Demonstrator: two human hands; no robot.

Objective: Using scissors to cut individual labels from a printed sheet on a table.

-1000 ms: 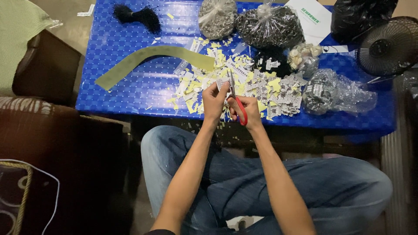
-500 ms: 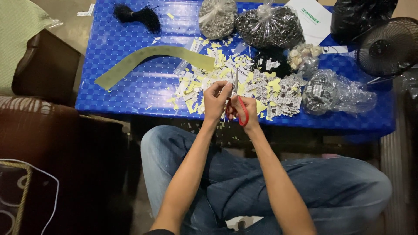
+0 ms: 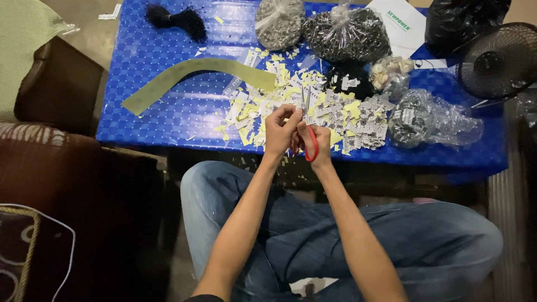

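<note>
My right hand (image 3: 318, 145) grips red-handled scissors (image 3: 309, 131), blades pointing up and away over the near edge of the blue table (image 3: 168, 106). My left hand (image 3: 281, 130) pinches a small paper piece right at the blades. Just beyond both hands lies a heap of cut white and yellow label scraps (image 3: 313, 114). My jeans-clad legs fill the lower view.
A long curved olive strip (image 3: 190, 75) lies to the left. Clear bags of small dark parts (image 3: 345, 34) (image 3: 278, 21), a crumpled bag (image 3: 428, 117), black tassel (image 3: 173, 19), black bag (image 3: 464, 19), small fan (image 3: 500, 59), white sheet (image 3: 404, 22). Brown seat (image 3: 59, 86) at left.
Both hands stay at the table's near edge; the scissors have shifted slightly, otherwise nothing visibly moved.
</note>
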